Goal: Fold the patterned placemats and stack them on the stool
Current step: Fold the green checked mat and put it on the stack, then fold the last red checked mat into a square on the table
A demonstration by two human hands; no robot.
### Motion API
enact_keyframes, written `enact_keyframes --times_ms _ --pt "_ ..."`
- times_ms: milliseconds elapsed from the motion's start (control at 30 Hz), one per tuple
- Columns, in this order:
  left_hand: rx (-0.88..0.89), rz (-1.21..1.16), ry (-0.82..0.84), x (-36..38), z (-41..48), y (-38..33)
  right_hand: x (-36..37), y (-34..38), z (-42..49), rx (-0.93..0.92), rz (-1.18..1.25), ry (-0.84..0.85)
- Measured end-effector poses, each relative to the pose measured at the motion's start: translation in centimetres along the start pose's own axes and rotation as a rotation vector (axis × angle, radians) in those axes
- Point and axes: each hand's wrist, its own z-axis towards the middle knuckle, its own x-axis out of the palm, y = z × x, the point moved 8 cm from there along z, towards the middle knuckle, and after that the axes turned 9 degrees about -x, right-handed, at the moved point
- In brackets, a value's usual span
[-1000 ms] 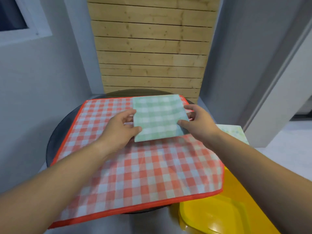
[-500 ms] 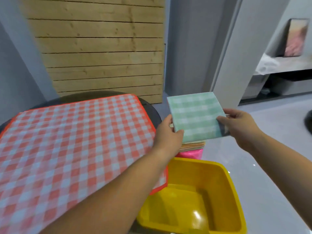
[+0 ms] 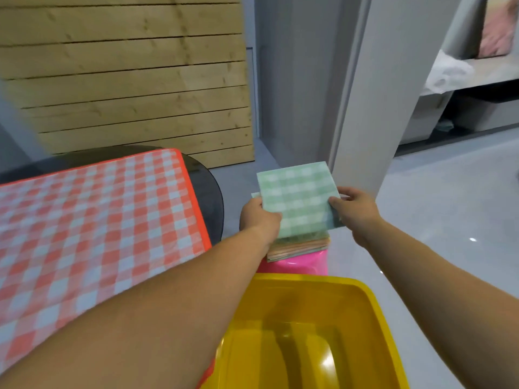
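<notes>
A folded green checked placemat point(image 3: 299, 196) hangs just above a stack of folded placemats point(image 3: 297, 246) on a pink stool point(image 3: 297, 265). My left hand point(image 3: 259, 220) grips its left edge and my right hand point(image 3: 355, 211) grips its right edge, thumbs on top. Whether the placemat touches the stack I cannot tell. The stool's seat is mostly hidden under the stack and my left arm.
A red-and-white checked cloth point(image 3: 92, 226) covers a dark round table point(image 3: 209, 192) at the left. A yellow plastic tub point(image 3: 309, 338) stands below the stool in the view. A plank wall point(image 3: 134, 80) and a grey pillar point(image 3: 362, 108) stand behind.
Both hands carried the folded green placemat from the table rightward over the stool and lowered it toward the stack. The view turned right with them.
</notes>
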Motion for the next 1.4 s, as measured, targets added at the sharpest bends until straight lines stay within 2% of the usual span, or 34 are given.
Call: enact_keyframes --times_ms 67,267,667,800,933,1133,1267,1400 --pt "-0.062 0.026 -0.088 0.2 1.4 1.3 1.5 -1.6 1.1 0.019 -0.005 0.025" --pt "-0.094 0.130 -0.266 0.4 2.3 3.3 3.6 -4.5 2.6 0.000 -0.110 0.049" --pt "-0.099 0.125 -0.179 2.0 2.1 4.3 4.3 -6.1 2.4 -0.042 -0.325 0.086" --pt "-0.059 0.180 -0.234 2.0 1.6 3.8 3.5 -5.8 1.5 -0.013 -0.313 0.066" --pt "-0.028 0.145 -0.243 1.9 -0.3 1.6 2.0 -3.4 0.0 -0.091 -0.312 0.012" --pt "0.014 -0.124 -0.032 0.5 -6.3 -4.6 1.0 3.9 -4.7 -0.228 -0.296 0.017" --pt "0.163 -0.160 0.058 -6.0 -11.5 -7.3 1.4 9.9 -9.6 -0.363 -0.301 0.060" --pt "0.260 -0.069 0.070 -15.5 -15.5 -6.5 4.5 14.9 -15.9 -0.503 -0.402 0.201"
